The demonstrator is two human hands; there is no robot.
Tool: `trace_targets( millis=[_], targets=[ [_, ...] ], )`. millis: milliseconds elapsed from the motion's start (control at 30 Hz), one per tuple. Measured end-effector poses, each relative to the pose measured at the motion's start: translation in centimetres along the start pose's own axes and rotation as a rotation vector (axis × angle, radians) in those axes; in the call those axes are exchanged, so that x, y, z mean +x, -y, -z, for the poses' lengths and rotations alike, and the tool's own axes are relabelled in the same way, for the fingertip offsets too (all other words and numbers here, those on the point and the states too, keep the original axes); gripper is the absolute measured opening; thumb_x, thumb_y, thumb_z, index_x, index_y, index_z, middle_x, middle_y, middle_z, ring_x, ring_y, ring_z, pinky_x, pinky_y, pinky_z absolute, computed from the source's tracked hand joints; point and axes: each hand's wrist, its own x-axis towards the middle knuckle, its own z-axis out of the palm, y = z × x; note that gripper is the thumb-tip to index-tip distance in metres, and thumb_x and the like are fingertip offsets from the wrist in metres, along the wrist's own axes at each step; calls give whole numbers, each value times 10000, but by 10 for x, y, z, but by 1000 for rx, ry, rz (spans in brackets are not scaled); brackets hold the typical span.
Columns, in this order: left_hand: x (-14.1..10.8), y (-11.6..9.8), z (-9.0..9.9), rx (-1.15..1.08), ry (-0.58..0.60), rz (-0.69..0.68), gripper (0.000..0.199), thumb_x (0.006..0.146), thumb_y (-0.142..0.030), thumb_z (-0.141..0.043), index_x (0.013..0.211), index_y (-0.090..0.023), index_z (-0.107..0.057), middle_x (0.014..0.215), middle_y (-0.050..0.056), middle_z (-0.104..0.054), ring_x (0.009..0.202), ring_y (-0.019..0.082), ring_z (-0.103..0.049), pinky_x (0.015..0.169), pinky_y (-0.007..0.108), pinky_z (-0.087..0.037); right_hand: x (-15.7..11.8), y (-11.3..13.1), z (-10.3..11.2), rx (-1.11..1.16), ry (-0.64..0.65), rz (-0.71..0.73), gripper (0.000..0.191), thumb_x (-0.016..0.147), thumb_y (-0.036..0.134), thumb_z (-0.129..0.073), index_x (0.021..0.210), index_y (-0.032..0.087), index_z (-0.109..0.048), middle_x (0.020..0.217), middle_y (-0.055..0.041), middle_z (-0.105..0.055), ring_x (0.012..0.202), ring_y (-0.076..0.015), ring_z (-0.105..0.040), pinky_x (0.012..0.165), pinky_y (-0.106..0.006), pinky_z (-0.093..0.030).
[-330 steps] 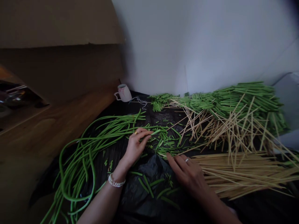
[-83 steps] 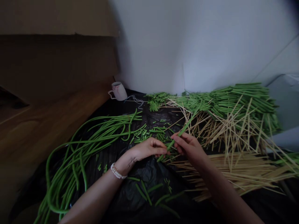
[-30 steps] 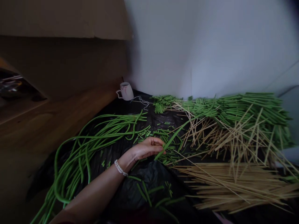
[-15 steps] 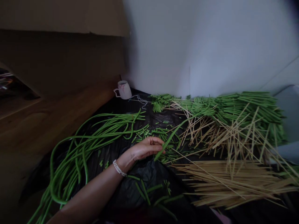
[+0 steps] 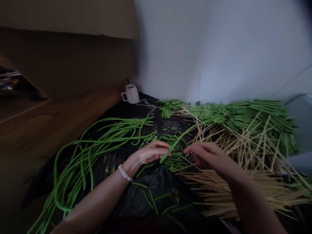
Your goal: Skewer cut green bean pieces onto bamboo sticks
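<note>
My left hand [image 5: 153, 152], with a beaded bracelet [image 5: 125, 173] on the wrist, is closed on a green long bean [image 5: 179, 139] between thumb and fingers. The bean slants up and to the right. Just right of it is my right hand [image 5: 208, 155], forefinger stretched towards the bean but apart from it, other fingers partly bent; nothing shows in them. Short cut bean pieces [image 5: 176, 162] lie behind and below the hands. Long uncut beans [image 5: 70, 165] curl in a heap at the left. Beneath my right forearm spreads a pile of thin wooden sticks [image 5: 212, 191].
Black plastic sheeting [image 5: 143, 208] covers the surface. Behind, along the pale wall [image 5: 170, 58], rows of cut beans [image 5: 243, 113] lie with loose sticks [image 5: 253, 139] in front. A mug [image 5: 132, 94] and white string [image 5: 148, 104] are at the back, beside a wooden panel [image 5: 97, 107].
My right hand has come into view from the lower right and is now near the bean. My left hand still holds the bean, almost in place. The view has shifted slightly.
</note>
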Motion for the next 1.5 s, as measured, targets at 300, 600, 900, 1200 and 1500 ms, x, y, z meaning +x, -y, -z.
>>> trace_targets(
  millis=[300, 600, 900, 1200, 1500],
  targets=[
    [-5, 1, -3, 304, 122, 104, 313, 609, -305, -812, 854, -123, -742, 727, 38, -696, 588, 89, -566, 585, 206, -418, 34, -31, -46, 463, -91, -34, 334, 729, 480, -698, 865, 184, -622, 593, 50, -555, 399, -37, -393, 350, -162, -258],
    [-1, 3, -3, 305, 18, 51, 280, 645, -346, -791, 786, -126, -690, 714, 3, -628, 541, 52, -461, 519, 195, -323, 33, -33, -43, 440, -193, 35, 301, 731, 434, -710, 877, 172, -678, 590, 24, -585, 426, -57, -437, 365, -173, -298],
    [0, 6, -6, -50, -62, -128, 243, 647, -234, -808, 820, -133, -670, 729, 3, -620, 647, 83, -556, 644, 201, -435, 37, -40, -43, 554, -225, 48, 263, 689, 395, -746, 831, 175, -721, 647, -13, -644, 445, -68, -438, 362, -185, -293],
    [8, -3, 8, -334, -97, -300, 137, 758, -171, -711, 862, -131, -631, 775, 1, -602, 691, 81, -575, 650, 203, -470, 31, -42, -49, 345, -139, 41, 236, 688, 408, -739, 800, 201, -742, 560, 11, -589, 475, -96, -443, 415, -219, -296],
    [5, -1, -4, 234, -46, -300, 275, 871, -433, -541, 856, -159, -523, 715, 30, -649, 559, 99, -540, 525, 211, -359, 24, -27, -50, 350, 52, -9, 274, 706, 447, -713, 791, 196, -646, 645, 10, -637, 490, -93, -489, 454, -219, -340]
  ],
)
